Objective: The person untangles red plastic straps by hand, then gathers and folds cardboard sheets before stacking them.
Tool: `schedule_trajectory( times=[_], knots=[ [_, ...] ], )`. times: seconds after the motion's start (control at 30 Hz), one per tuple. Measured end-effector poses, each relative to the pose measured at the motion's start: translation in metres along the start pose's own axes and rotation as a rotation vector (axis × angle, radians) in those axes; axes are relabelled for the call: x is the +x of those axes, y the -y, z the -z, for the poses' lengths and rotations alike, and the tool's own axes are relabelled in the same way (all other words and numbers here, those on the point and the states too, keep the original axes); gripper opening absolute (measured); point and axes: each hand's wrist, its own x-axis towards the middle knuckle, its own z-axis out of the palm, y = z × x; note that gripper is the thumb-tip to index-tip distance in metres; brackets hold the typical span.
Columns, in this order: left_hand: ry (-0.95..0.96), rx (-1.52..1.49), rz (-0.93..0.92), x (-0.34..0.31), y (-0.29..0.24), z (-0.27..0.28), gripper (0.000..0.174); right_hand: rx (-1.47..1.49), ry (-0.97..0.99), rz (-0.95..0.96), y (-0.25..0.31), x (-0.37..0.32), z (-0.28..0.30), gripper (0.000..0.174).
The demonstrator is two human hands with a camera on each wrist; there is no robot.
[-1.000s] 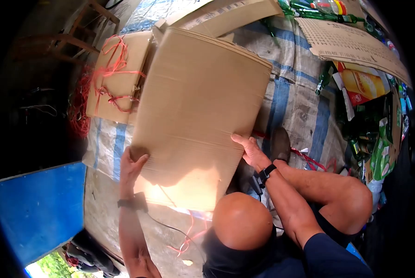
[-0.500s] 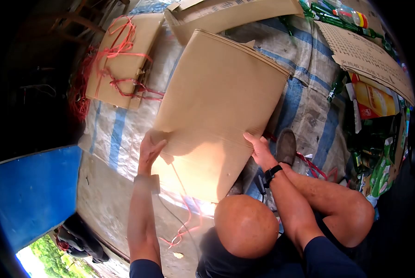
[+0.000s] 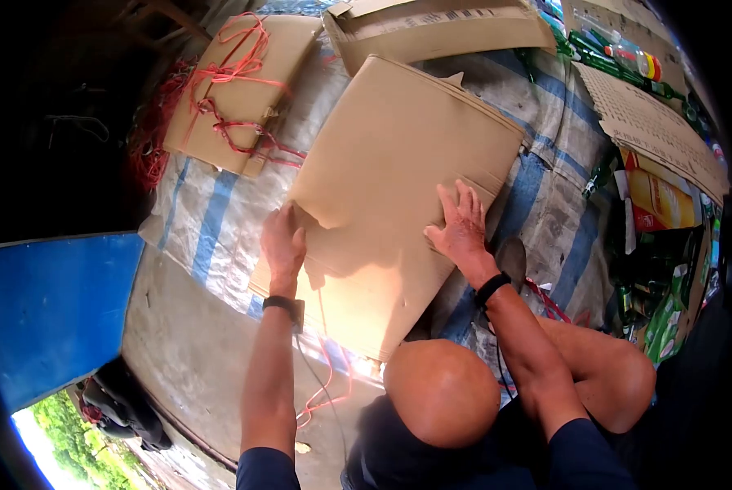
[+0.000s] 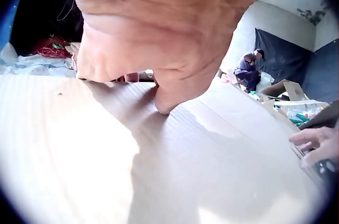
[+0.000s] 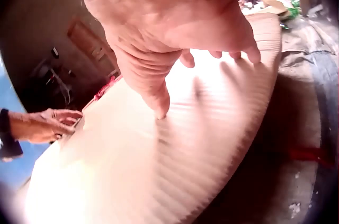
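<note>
A flattened cardboard box (image 3: 415,139) lies slanted in front of the person's knee, with sunlight on its near part. At its left edge the left hand (image 3: 284,249) grips the board. In the left wrist view the left thumb (image 4: 172,97) presses on the top face, while the other fingers pass over the edge and are partly hidden. On the right side of the board the right hand (image 3: 464,229) rests with its fingers spread. In the right wrist view its thumb (image 5: 159,102) and fingertips touch the top face.
A cardboard bundle (image 3: 239,90) tied with red string lies at the upper left. Behind the board sits an opened carton (image 3: 447,37). Green bottles (image 3: 594,53) and a printed cardboard piece (image 3: 643,122) are at the right. Striped sheeting (image 3: 537,175) covers the ground.
The right hand has left the board's right edge, moved up and now lies spread on its top. The left hand stays at the left edge, now slightly higher. The view has shifted.
</note>
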Motion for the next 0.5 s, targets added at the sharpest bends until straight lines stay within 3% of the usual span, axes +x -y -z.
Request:
schedule_trajectory(
  times=[0.07, 0.2, 0.5],
  knots=[
    [-0.183, 0.109, -0.147, -0.007, 0.005, -0.010, 0.060, -0.043, 0.066, 0.013, 0.009, 0.002, 0.001, 0.094],
    [-0.078, 0.113, -0.012, -0.016, 0.007, -0.026, 0.064, -0.130, 0.180, -0.033, 0.011, 0.004, -0.001, 0.100],
    [0.037, 0.199, 0.071, -0.011, 0.015, -0.067, 0.065, -0.135, 0.248, -0.076, -0.020, 0.005, -0.039, 0.103]
  ],
)
